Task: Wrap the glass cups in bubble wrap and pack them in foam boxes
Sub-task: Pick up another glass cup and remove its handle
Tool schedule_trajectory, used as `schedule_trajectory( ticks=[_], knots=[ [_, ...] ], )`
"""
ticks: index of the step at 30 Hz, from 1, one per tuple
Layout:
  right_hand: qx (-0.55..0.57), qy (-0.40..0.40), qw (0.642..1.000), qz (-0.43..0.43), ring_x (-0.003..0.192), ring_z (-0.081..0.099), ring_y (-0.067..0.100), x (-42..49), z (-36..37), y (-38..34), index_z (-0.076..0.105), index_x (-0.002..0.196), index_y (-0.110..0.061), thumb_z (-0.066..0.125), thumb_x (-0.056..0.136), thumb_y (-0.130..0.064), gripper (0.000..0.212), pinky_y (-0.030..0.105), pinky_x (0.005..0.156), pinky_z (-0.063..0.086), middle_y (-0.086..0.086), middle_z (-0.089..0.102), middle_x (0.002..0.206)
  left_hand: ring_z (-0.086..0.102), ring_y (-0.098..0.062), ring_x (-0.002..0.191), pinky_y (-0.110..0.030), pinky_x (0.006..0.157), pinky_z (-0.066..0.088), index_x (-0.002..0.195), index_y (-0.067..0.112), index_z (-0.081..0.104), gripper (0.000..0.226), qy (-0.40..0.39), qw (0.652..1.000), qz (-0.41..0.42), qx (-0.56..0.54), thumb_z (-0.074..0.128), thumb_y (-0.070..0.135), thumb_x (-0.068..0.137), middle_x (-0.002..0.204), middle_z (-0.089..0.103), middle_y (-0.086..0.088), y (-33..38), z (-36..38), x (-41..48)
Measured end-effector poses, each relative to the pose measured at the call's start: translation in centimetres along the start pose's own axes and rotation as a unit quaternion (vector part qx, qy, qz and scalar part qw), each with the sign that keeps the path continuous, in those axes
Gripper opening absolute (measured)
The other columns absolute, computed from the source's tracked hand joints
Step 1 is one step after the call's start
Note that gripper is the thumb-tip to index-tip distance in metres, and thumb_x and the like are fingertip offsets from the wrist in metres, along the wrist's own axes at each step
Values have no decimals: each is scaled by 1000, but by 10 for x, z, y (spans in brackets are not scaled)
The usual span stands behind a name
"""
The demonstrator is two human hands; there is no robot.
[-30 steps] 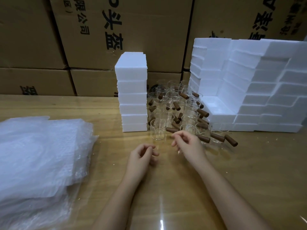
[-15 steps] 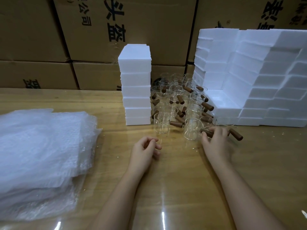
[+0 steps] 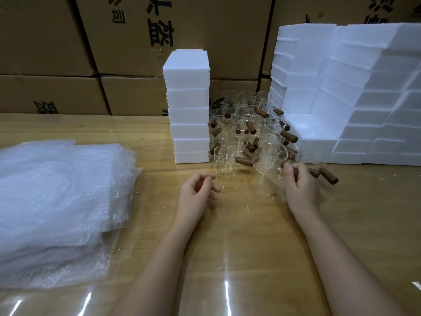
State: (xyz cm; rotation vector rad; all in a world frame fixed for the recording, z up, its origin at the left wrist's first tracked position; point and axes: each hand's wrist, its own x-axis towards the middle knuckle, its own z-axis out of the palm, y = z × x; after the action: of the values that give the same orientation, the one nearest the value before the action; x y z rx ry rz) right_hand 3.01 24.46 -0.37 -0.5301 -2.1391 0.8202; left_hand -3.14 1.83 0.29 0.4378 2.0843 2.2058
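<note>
The bare right grip (image 3: 300,185) has its fingers curled round the brown wooden handle of a clear glass cup (image 3: 267,159), which is tilted at the near edge of a cluster of like glass cups with brown handles (image 3: 245,124). That cluster stands between a tall stack of white foam blocks (image 3: 186,110) on its left and a stepped pile of white foam boxes (image 3: 355,99) on its right. The left grip (image 3: 196,195) is loosely curled and holds nothing, just above the glossy wooden tabletop (image 3: 250,258). A thick heap of clear bubble wrap sheets (image 3: 57,197) lies near left. Brown cardboard cartons (image 3: 45,46) stand far behind.
</note>
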Motion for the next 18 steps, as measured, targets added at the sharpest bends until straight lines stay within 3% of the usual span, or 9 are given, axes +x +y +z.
schedule_trajectory(
  ticks=[2, 4, 7, 9, 12, 16, 18],
  knots=[
    [37, -2, 999, -21, 50, 49, 5, -2, 2, -7, 52, 80, -23, 45, 96, -39, 24, 26, 46, 34, -8, 52, 57, 60, -7, 54, -20, 56, 50, 89, 15, 65, 20, 4, 1000, 11, 0, 49, 4, 96, 65, 68, 5, 0, -3, 3],
    [73, -53, 995, -31, 50, 46, 3, -3, 7, -17, 49, 78, -28, 44, 97, -39, 22, 27, 48, 35, -8, 48, 58, 64, -7, 61, -18, 59, 51, 90, 17, 65, 18, 8, 1000, 10, -7, 53, 5, 95, 71, 70, 7, 1, -3, 4],
    [119, -160, 980, -18, 52, 41, -1, -5, 16, -33, 48, 78, -30, 41, 98, -39, 23, 25, 53, 34, -7, 45, 64, 68, -7, 87, -20, 71, 54, 101, 24, 67, 11, -10, 1000, 6, 11, 61, 20, 92, 95, 72, 9, -2, -2, 7],
    [145, -211, 967, -13, 57, 43, 1, -9, 21, -41, 52, 78, -22, 43, 97, -38, 27, 26, 58, 34, -4, 47, 66, 65, -3, 100, -22, 84, 53, 114, 22, 65, 31, -24, 1000, 5, 10, 66, 33, 85, 112, 69, 8, -2, -3, 7],
    [150, -276, 949, -16, 59, 45, 6, -14, 26, -48, 59, 80, -17, 46, 94, -45, 34, 22, 58, 35, 1, 48, 62, 63, -7, 109, -25, 91, 50, 123, 21, 60, 62, -46, 998, -11, -33, 68, 48, 67, 117, 68, 6, 0, -5, 7],
    [168, -264, 950, -6, 46, 37, 0, -18, 28, -54, 56, 69, -19, 46, 96, -39, 35, 15, 48, 30, -15, 42, 48, 66, -16, 104, -25, 86, 52, 127, 11, 56, 66, -95, 995, -20, -21, 71, 37, 68, 113, 70, -2, -1, -5, 7],
    [166, -218, 961, -29, 48, 39, 0, -22, 29, -54, 51, 65, -24, 49, 98, -29, 33, 16, 48, 30, -15, 46, 49, 66, -9, 100, -16, 80, 51, 126, 11, 55, 57, -123, 992, -25, 7, 69, 34, 76, 111, 69, 1, -4, -3, 7]
  ],
)
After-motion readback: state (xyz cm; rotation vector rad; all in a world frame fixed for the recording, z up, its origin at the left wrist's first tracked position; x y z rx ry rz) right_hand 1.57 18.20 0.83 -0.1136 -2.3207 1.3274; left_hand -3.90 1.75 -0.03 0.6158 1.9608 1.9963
